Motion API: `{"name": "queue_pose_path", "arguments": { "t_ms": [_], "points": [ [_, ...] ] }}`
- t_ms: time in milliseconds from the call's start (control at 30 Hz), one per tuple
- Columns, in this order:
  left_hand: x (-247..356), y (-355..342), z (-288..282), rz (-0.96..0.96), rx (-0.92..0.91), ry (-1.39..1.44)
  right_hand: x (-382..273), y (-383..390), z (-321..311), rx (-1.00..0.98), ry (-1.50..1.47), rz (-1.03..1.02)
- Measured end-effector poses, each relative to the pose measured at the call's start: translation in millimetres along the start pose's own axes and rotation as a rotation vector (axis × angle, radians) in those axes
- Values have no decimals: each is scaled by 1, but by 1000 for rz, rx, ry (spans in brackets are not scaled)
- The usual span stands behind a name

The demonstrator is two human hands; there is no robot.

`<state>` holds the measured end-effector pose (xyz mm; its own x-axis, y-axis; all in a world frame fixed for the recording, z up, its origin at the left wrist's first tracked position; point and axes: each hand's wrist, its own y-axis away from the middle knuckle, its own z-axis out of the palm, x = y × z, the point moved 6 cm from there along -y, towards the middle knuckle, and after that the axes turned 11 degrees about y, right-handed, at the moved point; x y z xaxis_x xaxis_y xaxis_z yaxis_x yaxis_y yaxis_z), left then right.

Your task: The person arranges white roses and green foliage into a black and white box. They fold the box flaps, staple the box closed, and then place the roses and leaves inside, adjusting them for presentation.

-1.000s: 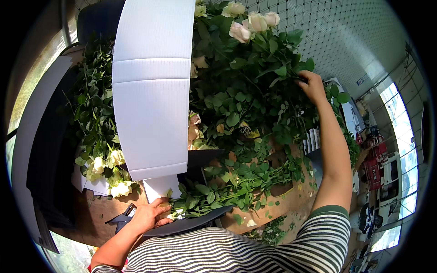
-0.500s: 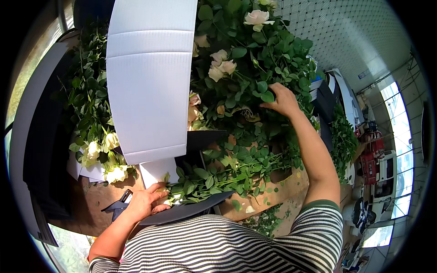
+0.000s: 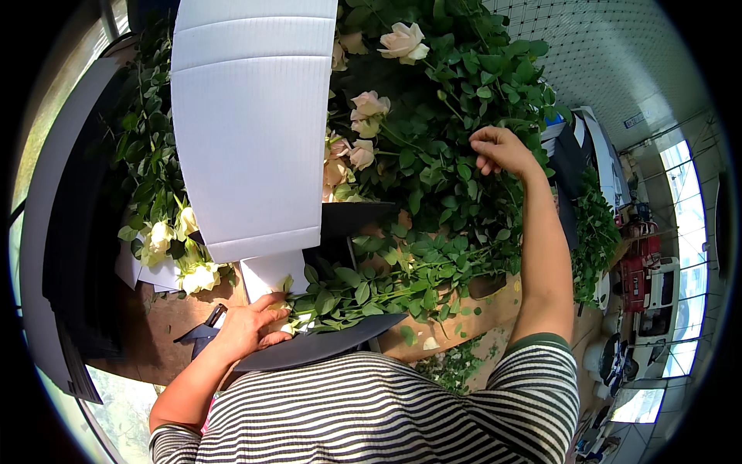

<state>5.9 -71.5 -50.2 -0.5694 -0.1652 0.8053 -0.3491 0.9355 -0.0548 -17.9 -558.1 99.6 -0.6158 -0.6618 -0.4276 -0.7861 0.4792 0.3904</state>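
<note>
Near the front, my left hand [image 3: 253, 326] is closed around pale rose heads [image 3: 284, 313] at the left end of a leafy bundle of stems [image 3: 394, 290]. The bundle lies beside a curved black panel [image 3: 325, 342], with its stems pointing right. My right hand [image 3: 502, 151] is over a dense heap of leafy roses [image 3: 440, 174], thumb and fingers pinched together. Leaves and the hand itself hide what is between them. Pale pink roses [image 3: 369, 108] show left of it.
A tall white corrugated board [image 3: 251, 147] stands in the middle. Cream roses [image 3: 158, 241] lie to its left on the wooden table [image 3: 174, 329], near a dark-handled tool [image 3: 207, 329]. Dark stacked sheets [image 3: 77, 255] stand far left. More greenery [image 3: 595, 232] is at right.
My right hand has drawn its fingers together and risen slightly to the right. One pink rose has shifted down from its cluster. My left hand stays on the bundle's rose heads.
</note>
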Motion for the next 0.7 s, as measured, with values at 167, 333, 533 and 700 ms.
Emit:
{"name": "queue_pose_path", "arguments": {
  "t_ms": [167, 333, 533, 700],
  "points": [
    [-2, 3, 0, -52, -7, 18, -26, -8, 46, 214, -80, -471],
    [1, 3, -2, -43, 4, 40, -19, -11, 85, 396, 666, -266],
    [-5, 3, 2, -70, -2, 71, -19, 20, 17, 267, -187, -297],
    [-4, 1, 1, -18, 14, 67, -31, 41, 1, 621, -90, -421]
  ]
}}
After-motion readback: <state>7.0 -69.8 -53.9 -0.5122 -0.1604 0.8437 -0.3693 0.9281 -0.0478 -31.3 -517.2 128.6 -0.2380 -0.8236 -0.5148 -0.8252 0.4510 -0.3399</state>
